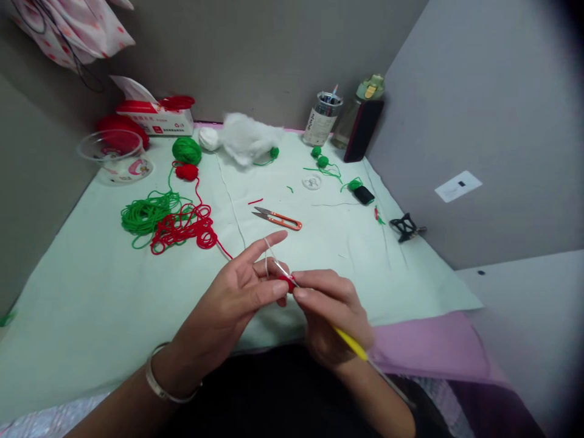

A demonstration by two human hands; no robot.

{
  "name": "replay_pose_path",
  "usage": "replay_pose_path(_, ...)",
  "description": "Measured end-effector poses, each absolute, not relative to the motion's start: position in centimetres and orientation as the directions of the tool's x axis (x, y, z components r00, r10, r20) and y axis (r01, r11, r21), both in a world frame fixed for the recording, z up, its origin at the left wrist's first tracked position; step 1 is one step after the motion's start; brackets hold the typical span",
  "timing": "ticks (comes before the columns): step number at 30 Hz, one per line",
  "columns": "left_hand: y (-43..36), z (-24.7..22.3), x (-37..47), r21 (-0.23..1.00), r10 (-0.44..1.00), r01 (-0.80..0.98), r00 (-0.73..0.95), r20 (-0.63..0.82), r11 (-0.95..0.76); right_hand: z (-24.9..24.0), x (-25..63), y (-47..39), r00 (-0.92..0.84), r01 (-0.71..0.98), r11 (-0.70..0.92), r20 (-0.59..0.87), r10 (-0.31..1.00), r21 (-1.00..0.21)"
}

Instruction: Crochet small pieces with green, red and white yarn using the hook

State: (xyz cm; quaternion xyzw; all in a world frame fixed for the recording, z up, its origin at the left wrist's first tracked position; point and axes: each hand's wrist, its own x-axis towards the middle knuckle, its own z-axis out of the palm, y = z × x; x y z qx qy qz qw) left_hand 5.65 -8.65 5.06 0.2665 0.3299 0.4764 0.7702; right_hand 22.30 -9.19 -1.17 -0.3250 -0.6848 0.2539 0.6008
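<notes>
1. Left hand (241, 289) and right hand (335, 304) nearest, black clothing (274, 389) below. Left thumb and fingers pinch small red piece (286, 282), index raised with white yarn over it; right fingertips close on same piece, hand gripping yellow-handled hook (351, 344), metal tip at the piece.
2. Red piece is between both hands, above table front.
3. Surface: pale green cloth (91, 292), creased; pink cloth (424, 347) at right front edge.
4. Room: grey back wall (255, 48), paler right panel (493, 109) with white plate (458, 186); dotted fabric (82, 30) hangs upper left.
5. Clear tub (130, 170), left rear; contents unclear.
6. Tissue box (168, 121) behind it, tissue sticking up, red item (177, 102) on top.
7. Printed can (319, 126), pens inside.
8. Green-lidded bottle (344, 125) beside it, dark phone (364, 131) leaning against it.
9. Small clear dish (312, 182), tiny bits in it, too small to identify.
10. Orange snips (285, 221) mid-table; green tangle (146, 213) and red tangle (182, 231) left.
</notes>
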Motion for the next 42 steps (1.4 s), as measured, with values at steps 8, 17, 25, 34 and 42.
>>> replay_pose_path(8, -8.4, 5.1, 5.5, 0.767, 0.925, -0.527, 0.295, -0.241, 0.367, 1.2, 22.5, -8.0, -0.122, -0.059, 0.611, 0.613, 0.78, -0.789)
replay_pose_path(17, -8.2, 4.8, 5.7, 0.761, 0.922, -0.529, 0.294, -0.252, 0.377, 1.1, 22.8, -8.0, -0.145, -0.093, 0.586, 0.594, 0.792, -0.805)
replay_pose_path(25, -8.2, 4.4, 5.1, 0.947, 0.984, -0.281, 0.125, -0.125, 0.156, 1.5, 23.4, -8.0, -0.128, -0.043, 0.55, 0.55, 0.825, -0.834)
replay_pose_path(34, -8.4, 4.5, 3.9, 0.981, 0.978, -0.137, 0.175, -0.111, 0.135, 1.9, 23.1, -8.0, -0.129, -0.291, 0.326, 0.375, 0.918, -0.899)
replay_pose_path(42, -8.1, 3.1, 4.9, 0.895, 0.955, -0.374, 0.254, -0.155, 0.245, 1.6, 22.4, -7.9, -0.091, -0.169, 0.435, 0.454, 0.887, -0.884)
